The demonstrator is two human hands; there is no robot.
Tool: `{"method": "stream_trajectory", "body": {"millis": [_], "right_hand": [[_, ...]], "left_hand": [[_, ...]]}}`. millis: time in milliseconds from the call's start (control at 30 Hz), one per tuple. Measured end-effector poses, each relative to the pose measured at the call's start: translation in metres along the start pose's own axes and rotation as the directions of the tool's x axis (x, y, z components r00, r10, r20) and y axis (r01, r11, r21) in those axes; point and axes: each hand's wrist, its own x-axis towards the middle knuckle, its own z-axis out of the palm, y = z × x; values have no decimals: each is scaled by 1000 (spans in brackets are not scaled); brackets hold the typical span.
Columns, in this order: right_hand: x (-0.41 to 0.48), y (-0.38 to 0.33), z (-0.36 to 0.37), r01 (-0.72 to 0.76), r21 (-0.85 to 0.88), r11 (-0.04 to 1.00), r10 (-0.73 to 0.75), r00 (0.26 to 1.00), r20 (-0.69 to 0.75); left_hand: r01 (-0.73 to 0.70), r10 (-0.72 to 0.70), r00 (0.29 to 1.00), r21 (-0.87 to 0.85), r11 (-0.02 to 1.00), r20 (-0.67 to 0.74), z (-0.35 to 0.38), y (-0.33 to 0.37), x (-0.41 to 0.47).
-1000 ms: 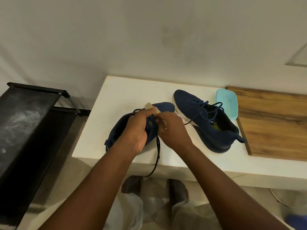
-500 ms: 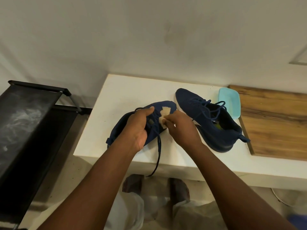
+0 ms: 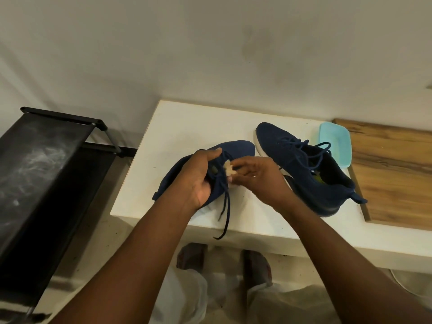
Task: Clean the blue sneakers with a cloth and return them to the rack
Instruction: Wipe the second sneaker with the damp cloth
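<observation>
The left hand (image 3: 198,181) grips a dark blue knit sneaker (image 3: 238,149) from above, near its opening. The fingers are curled around the upper part and the thumb lies along the top. This sneaker rests tilted on the white rectangular surface (image 3: 187,127), close to the front edge, and its toe points toward the wall. The right hand (image 3: 259,178) pinches a small beige cloth (image 3: 228,170) between the thumb and the fingertips. It holds the cloth against the lace area of the sneaker, just beside the left hand. One dark lace (image 3: 226,213) hangs down from the shoe over the front edge of the surface.

A second dark blue sneaker with a white sole (image 3: 304,169) stands upright on the same surface, just to the right of the right hand. Its toe also points to the wall and its laces are loose. Behind it lies a pale turquoise plastic dish (image 3: 336,141), partly hidden by the shoe. A brown wooden board (image 3: 392,174) covers the right part of the surface.

A black rack with fabric shelves (image 3: 42,164) stands on the floor to the left, apart from the surface, and pale dusty marks show on its top shelf. Under the front edge of the surface, the light trousers (image 3: 184,298) of the person are visible.
</observation>
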Motion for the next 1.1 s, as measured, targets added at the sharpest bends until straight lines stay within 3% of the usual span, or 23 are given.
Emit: {"method": "stream_trajectory", "body": {"millis": [67, 167, 333, 400, 467, 533, 633, 667, 800, 933, 1000, 1100], "right_hand": [[5, 14, 1, 2, -201, 980, -34, 987, -158], [2, 15, 13, -10, -192, 981, -38, 969, -242], [-17, -13, 48, 210, -135, 968, -234, 951, -202], [-16, -20, 45, 265, -38, 963, -268, 949, -167], [-8, -20, 35, 272, -65, 960, -279, 950, -142], [3, -8, 26, 143, -76, 987, -156, 967, -200], [8, 12, 15, -171, 198, 965, 223, 934, -279], [6, 14, 16, -202, 240, 949, 267, 923, -276], [-11, -9, 33, -8, 275, 961, 61, 980, -188], [-11, -21, 37, 126, 198, 972, -106, 988, -111], [-3, -18, 31, 101, 185, 978, -82, 991, -109], [6, -4, 29, -61, 204, 977, 101, 976, -192]], "left_hand": [[-10, 10, 1000, 7, 1000, 15, 0, -1, 0], [-4, 4, 1000, -17, 1000, 8, 3, -2, 1], [-34, 33, 999, -62, 998, -24, 0, 0, 5], [-42, 41, 999, -86, 995, -22, -1, 3, 4], [-48, 46, 999, -135, 990, -19, 0, 4, 3], [-63, 61, 998, -195, 979, -17, 3, 3, 6], [-42, 41, 999, -223, 974, -12, 10, -1, 3], [-34, 33, 999, -239, 971, -8, 11, -2, 2], [-84, 76, 996, -285, 955, -39, 6, 2, 10], [-140, 126, 990, -311, 940, -64, -1, 9, 11], [-148, 136, 989, -312, 938, -61, 1, 10, 10], [-150, 142, 989, -247, 957, -51, 16, 4, 3]]}}
